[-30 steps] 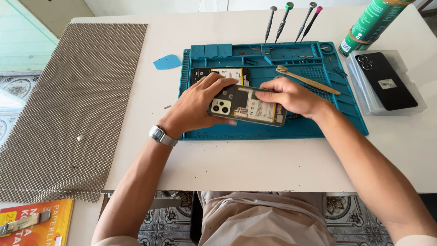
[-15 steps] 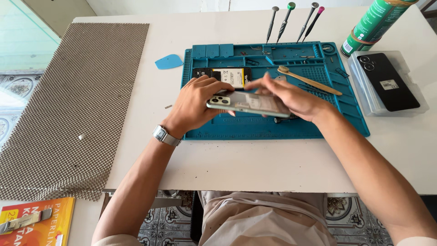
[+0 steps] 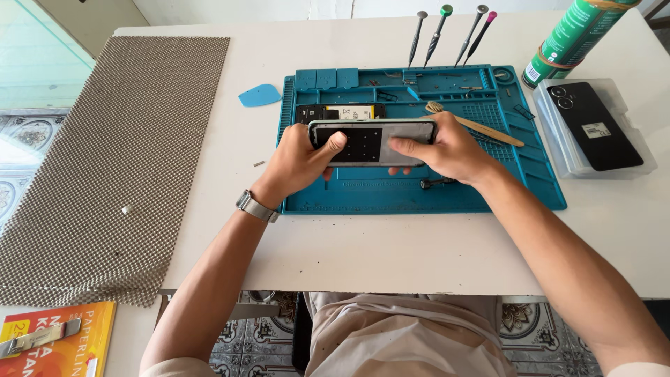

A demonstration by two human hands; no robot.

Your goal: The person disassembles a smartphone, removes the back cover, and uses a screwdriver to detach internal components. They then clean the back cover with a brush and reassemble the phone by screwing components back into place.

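Both hands hold a disassembled phone body (image 3: 370, 142) above the blue repair mat (image 3: 516, 188). My left hand (image 3: 300, 164) grips its left end, thumb on the dark inner face. My right hand (image 3: 447, 150) grips its right end with fingers over the face. The phone now shows a grey and black inner plate. Just behind it on the mat lies a flat black battery part (image 3: 338, 112) with a white and yellow label. A small dark screwdriver (image 3: 436, 183) rests on the mat under my right hand.
Several screwdrivers (image 3: 447, 31) lie behind the mat, with a wooden-handled brush (image 3: 481, 128) on it. A blue pick (image 3: 259, 95) is left of the mat. A green can (image 3: 576, 35) and a black phone (image 3: 593, 126) on a clear tray are at right. A mesh mat (image 3: 118, 153) covers the left.
The phone was turned over in both hands: its back with camera and circuit boards faced up, now the dark inner plate faces up. It was lifted and moved slightly away from me.
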